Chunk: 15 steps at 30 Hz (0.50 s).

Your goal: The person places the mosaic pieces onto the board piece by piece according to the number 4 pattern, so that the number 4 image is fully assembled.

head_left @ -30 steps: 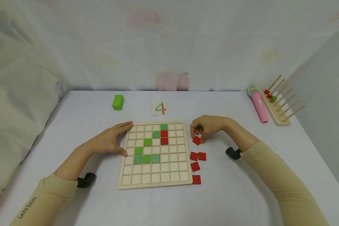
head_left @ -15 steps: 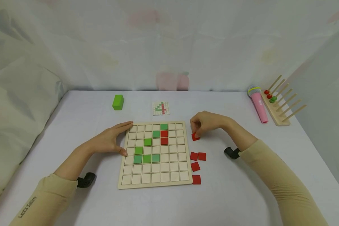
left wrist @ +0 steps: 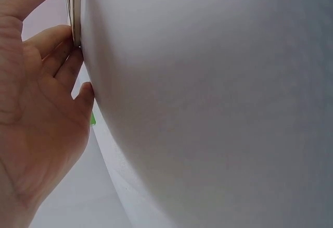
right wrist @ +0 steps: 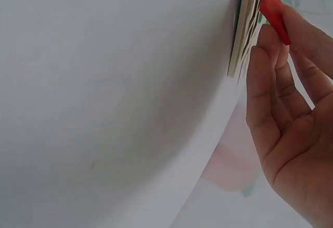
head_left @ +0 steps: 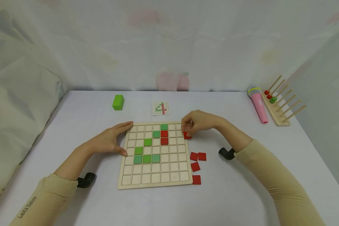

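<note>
A wooden grid board lies on the white table with green tiles and two red tiles set in its squares. My left hand rests at the board's left edge, thumb and fingers spread and fairly straight; the left wrist view shows its fingertips against the board's side. At the right edge, my right hand pinches a red square tile between thumb and fingers, held just over the board's rim. Several loose red tiles lie beside the board on the right.
Behind the board lies a small pattern card with a coloured grid. A green block stands at the back left. At the back right are a pink toy microphone and a wooden peg rack with red and green beads.
My right hand has taken a red tile off the table and carried it left to the board's right edge. The left hand has not moved.
</note>
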Available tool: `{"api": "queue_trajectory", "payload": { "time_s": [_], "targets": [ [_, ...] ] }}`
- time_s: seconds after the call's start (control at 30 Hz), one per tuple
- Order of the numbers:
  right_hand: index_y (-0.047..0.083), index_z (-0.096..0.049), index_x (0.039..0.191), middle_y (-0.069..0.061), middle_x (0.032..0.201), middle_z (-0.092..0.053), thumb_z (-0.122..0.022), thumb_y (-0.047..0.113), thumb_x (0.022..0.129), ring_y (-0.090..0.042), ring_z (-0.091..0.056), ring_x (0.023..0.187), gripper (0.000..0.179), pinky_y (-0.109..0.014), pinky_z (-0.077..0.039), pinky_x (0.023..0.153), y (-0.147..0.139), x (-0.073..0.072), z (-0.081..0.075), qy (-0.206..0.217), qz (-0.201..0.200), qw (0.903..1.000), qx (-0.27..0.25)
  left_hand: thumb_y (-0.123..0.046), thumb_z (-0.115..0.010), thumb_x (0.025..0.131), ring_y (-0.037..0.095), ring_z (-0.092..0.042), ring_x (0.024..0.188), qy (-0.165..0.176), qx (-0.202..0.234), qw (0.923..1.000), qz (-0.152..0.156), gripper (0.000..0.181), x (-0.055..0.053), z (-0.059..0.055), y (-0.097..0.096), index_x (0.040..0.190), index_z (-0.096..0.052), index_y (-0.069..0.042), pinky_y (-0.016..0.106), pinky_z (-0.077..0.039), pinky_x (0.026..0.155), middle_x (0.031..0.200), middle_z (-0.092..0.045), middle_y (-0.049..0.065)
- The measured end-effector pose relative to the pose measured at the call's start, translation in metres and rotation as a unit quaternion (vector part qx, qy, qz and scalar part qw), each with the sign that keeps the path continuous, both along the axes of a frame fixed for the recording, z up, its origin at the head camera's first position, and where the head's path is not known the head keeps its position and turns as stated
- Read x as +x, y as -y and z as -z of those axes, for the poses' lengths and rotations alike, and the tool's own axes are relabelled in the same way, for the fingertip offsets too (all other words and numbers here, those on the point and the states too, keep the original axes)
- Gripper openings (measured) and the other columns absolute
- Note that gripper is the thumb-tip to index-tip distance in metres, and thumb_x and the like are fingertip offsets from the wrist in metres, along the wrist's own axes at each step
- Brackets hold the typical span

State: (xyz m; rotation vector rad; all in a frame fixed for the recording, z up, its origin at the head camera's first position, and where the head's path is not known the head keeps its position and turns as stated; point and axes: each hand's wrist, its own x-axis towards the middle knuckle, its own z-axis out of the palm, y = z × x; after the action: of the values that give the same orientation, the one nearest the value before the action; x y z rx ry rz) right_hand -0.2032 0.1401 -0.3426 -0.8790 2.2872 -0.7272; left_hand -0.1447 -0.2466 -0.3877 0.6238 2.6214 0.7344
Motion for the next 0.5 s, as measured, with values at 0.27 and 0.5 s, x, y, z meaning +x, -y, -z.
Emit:
{"api": "queue_trajectory", "payload": {
  "time_s": [0.27,0.5],
  "targets": [
    [0.018,-0.073,0.089,0.003,0.074,-0.060,-0.075,0.011,0.081,-0.014,-0.056,0.074,0.012,-0.026,-0.046,0.067,0.018,0.007,0.002,-0.001,-0.007,0.9999,-0.014,-0.046,-0.091,0.059,0.039,-0.018,0.154,0.000,-0.001,1.0000,-0.001,0.124,0.000,0.000,0.000,0.158,-0.025,-0.012,0.061,-0.023,0.121,0.166,-0.021,0.010],
    [0.017,-0.073,0.090,0.003,0.073,-0.060,-0.075,0.011,0.081,-0.013,-0.055,0.073,0.012,-0.025,-0.045,0.067,0.032,0.013,0.000,0.004,-0.021,0.9995,-0.025,-0.046,-0.091,0.059,0.039,-0.018,0.154,0.002,-0.002,1.0000,-0.003,0.124,-0.001,0.001,0.000,0.158,-0.024,-0.013,0.061,-0.022,0.121,0.166,-0.021,0.009]
  ]
}}
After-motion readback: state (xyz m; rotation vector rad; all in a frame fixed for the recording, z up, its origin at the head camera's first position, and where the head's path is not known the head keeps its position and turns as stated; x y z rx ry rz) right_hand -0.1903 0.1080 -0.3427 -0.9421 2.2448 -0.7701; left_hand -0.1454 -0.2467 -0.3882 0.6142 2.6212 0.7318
